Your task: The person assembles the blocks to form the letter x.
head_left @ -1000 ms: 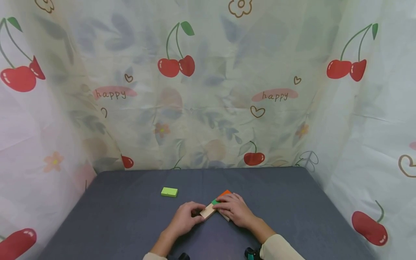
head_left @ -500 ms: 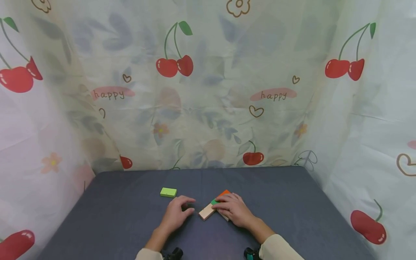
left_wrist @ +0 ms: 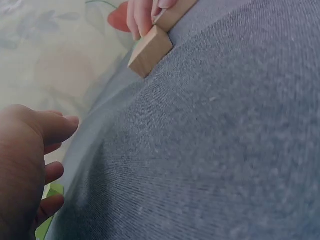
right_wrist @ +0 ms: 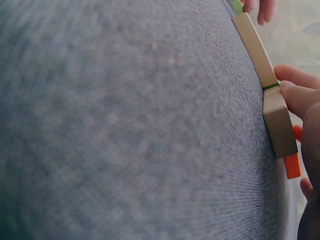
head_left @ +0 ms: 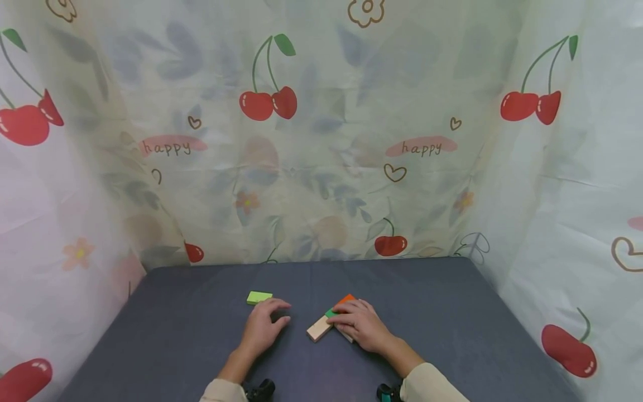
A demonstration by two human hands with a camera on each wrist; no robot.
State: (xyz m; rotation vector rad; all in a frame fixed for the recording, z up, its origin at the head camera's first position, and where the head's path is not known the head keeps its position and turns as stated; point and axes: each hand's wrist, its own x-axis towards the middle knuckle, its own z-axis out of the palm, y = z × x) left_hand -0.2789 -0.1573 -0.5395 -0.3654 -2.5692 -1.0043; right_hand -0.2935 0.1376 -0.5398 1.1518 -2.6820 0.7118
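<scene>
My left hand (head_left: 261,326) is raised, thumb and fingers apart with nothing between them. It is close beside a lime-green block (head_left: 256,297) and covers part of it. My right hand (head_left: 364,325) rests across a small group of blocks, fingertips on them. In the group are a plain wooden block (head_left: 318,329), a green block (head_left: 330,313) at its far end, and an orange block (head_left: 348,298) beyond. A second wooden block (right_wrist: 281,131) angles off under the right hand, largely hidden in the head view. The right wrist view shows the thumb at the joint between the wooden blocks.
The dark grey cloth-covered table (head_left: 201,335) spreads around the hands. Behind it and along both sides hangs a pale curtain (head_left: 321,139) printed with cherries. A dark wrist device (head_left: 260,389) shows at the left wrist, another (head_left: 388,392) at the right.
My left hand has let go of the near end of the plain wooden block and moved left, up to the lime-green block. The right hand stays on the group.
</scene>
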